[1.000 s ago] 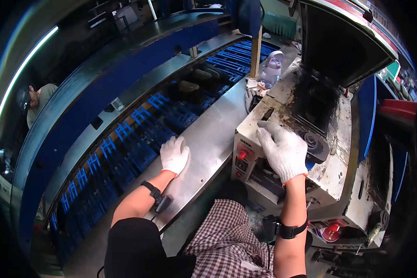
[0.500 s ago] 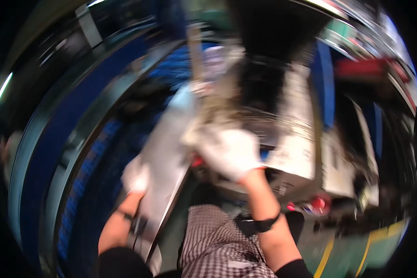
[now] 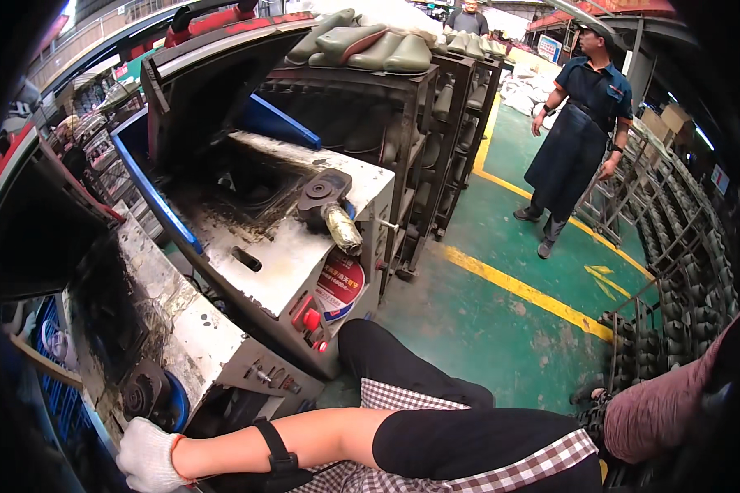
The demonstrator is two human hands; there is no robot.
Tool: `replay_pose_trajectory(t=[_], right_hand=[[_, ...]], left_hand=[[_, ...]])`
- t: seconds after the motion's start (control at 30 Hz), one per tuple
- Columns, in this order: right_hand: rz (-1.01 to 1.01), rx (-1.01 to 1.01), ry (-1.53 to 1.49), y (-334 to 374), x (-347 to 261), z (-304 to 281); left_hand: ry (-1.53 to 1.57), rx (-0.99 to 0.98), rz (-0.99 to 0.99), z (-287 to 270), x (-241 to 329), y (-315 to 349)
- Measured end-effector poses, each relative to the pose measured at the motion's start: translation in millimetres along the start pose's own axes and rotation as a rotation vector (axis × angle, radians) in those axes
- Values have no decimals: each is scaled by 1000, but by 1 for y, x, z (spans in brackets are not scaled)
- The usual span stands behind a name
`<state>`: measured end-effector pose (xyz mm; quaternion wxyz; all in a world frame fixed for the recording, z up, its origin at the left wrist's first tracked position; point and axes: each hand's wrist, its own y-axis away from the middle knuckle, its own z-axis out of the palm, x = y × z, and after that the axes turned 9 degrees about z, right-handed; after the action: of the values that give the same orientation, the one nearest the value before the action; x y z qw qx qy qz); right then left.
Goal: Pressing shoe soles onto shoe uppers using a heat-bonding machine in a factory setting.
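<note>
My right hand [image 3: 148,456], in a white knit glove, is low at the left with its fingers curled in. What it holds, if anything, is hidden. A black strap [image 3: 278,448] circles the forearm. Just beyond the hand is a round dark fitting [image 3: 145,390] on the near machine [image 3: 191,329], whose pale top is scorched and stained. The far machine [image 3: 284,263] carries a similar dark fitting [image 3: 325,189] with a taped handle [image 3: 343,230], and red buttons [image 3: 311,319] on its front. My left hand is out of view.
Olive-green boots [image 3: 370,49] lie on a dark rack [image 3: 419,140] behind the machines. A co-worker in a dark apron [image 3: 571,156] stands on the green floor [image 3: 501,329] with yellow lines. Racks [image 3: 691,246] line the right. A maroon cloth-covered shape [image 3: 662,403] is close at lower right.
The view has swung right, bringing the aisle and co-worker in. My left hand and the long metal sheet beside it have left the picture; my right hand now appears at lower left.
</note>
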<state>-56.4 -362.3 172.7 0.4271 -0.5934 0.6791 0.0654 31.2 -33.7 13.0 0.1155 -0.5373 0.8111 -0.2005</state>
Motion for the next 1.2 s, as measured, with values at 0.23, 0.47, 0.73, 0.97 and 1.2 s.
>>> replay_pose_trajectory(t=[0.23, 0.47, 0.73, 0.97, 1.2], right_hand=[[-5, -19, -6, -3, -5, 5], [31, -23, 23, 0, -6, 0], [7, -6, 9, 0, -6, 1], [-14, -23, 19, 1, -5, -2], [26, -46, 39, 1, -7, -5]], left_hand=[[9, 85, 17, 5, -15, 3], [57, -5, -37, -2, -9, 2], [21, 109, 23, 30, -42, 11], [59, 93, -6, 26, -38, 7], [70, 114, -46, 24, -23, 5]])
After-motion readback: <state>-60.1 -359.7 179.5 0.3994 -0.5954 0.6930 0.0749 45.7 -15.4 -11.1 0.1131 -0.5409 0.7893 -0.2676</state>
